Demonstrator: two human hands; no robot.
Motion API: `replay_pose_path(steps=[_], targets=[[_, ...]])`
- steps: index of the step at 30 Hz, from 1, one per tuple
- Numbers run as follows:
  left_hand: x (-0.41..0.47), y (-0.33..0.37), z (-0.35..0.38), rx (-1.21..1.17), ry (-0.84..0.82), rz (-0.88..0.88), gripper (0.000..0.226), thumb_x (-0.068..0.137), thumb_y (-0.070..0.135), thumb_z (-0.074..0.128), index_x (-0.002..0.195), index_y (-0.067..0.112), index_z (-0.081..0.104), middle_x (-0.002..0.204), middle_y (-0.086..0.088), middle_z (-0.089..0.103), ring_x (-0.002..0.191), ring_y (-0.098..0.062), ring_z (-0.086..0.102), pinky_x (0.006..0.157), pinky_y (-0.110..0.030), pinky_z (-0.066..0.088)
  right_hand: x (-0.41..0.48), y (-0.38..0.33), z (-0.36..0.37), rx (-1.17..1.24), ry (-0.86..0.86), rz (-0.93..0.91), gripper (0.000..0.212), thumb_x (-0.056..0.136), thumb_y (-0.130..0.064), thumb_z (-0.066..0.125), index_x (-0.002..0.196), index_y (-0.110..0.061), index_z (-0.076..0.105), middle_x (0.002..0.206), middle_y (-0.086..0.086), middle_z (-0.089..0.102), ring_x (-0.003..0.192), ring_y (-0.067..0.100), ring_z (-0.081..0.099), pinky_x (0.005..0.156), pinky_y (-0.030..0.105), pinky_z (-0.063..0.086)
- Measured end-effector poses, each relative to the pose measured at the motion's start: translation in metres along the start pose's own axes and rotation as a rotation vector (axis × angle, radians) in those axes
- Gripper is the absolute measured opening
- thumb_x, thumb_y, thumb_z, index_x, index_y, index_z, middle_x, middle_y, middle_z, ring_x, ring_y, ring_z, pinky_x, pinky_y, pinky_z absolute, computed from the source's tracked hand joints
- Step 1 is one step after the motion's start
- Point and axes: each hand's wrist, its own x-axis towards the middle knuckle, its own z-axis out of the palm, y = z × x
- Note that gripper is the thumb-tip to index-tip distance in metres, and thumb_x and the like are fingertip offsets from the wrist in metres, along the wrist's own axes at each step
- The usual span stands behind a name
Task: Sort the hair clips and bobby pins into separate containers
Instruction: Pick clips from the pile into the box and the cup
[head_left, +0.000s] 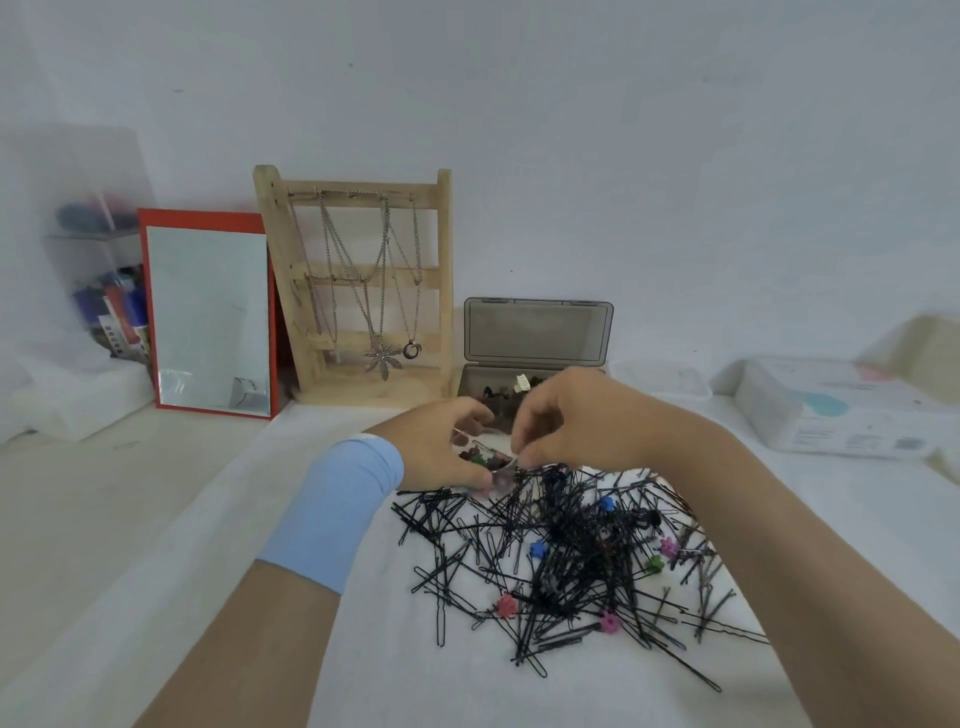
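The person's L hand (441, 447), w/ a blue sleeve (337, 514) on the wrist, holds a small clear cup (483, 457) just above the far edge of the pile. The grip is narrow: fingers are curled over the far side of the cup and the thumb is under the near side. Inside the cup lie some small coloured clips. The R hand (576, 421) is just beside it, the fingertips (519, 457) bunched in a tight pinch on the right rim of the cup. If there is also a clip between them I cannot tell, it is too small.

On the white bench (363, 649), near and right, the black pins (561, 551) lie in a loose tangled pile. Flower clips (506, 605) are mixed in: pink, blue, green, purple.

Behind the hands, at the far side, a grey box (537, 332) stands open w/ the lid up; dark clips are in it, partly hidden by the hands. Left of it is a wood rack (358, 280) w/ chains, then a red mirror (208, 317). Far right is a white carton (831, 410).
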Motion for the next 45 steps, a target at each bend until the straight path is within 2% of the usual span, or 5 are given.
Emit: replay_pose_path(steps=[6,14,28,32,45], targets=[[-0.020,0.021,-0.005,0.185,0.093,0.040,0.071,0.077,0.042,0.076,0.140,0.035,0.043,0.138,0.014,0.040,0.129,-0.009,0.033,0.109,-0.037,0.033,-0.023,-0.006,0.020,-0.168,-0.317,0.052,0.013,0.078,-0.035,0.082,0.087,-0.027,0.078,0.077,-0.016,0.072,0.071,0.004,0.067,0.066,0.019,0.055],[-0.057,0.047,0.005,0.138,-0.072,0.073,0.009,0.078,0.036,0.078,0.085,0.034,0.072,0.079,0.018,0.065,0.064,0.004,0.057,0.060,-0.014,0.042,-0.025,-0.005,0.035,-0.295,-0.222,0.020,0.014,0.075,-0.037,0.082,0.085,-0.029,0.077,0.078,-0.017,0.069,0.076,0.003,0.064,0.068,0.022,0.054],[-0.071,0.054,0.035,0.172,-0.215,0.055,0.008,0.078,0.037,0.079,0.081,0.031,0.076,0.066,0.026,0.063,0.063,0.009,0.056,0.060,-0.010,0.042,-0.035,0.006,0.011,-0.146,-0.227,-0.005,0.017,0.091,-0.024,0.068,0.104,-0.027,0.078,0.072,-0.025,0.063,0.063,-0.012,0.057,0.058,0.005,0.039],[-0.067,0.056,0.030,0.118,-0.091,0.051,0.013,0.079,0.035,0.079,0.084,0.024,0.074,0.060,0.022,0.058,0.057,0.008,0.052,0.056,-0.012,0.038,-0.036,0.016,-0.001,-0.044,-0.178,0.070,0.012,0.089,-0.034,0.071,0.095,-0.024,0.071,0.077,0.003,0.074,0.057,0.011,0.064,0.052,0.019,0.050],[-0.050,0.065,0.046,0.188,-0.195,0.155,0.013,0.082,0.028,0.077,0.094,0.033,0.079,0.078,0.020,0.064,0.066,0.005,0.055,0.067,-0.013,0.043,-0.036,0.048,-0.012,-0.223,-0.085,0.247,0.007,0.082,-0.016,0.077,0.085,-0.022,0.079,0.057,-0.014,0.068,0.055,0.004,0.068,0.057,0.021,0.056]])
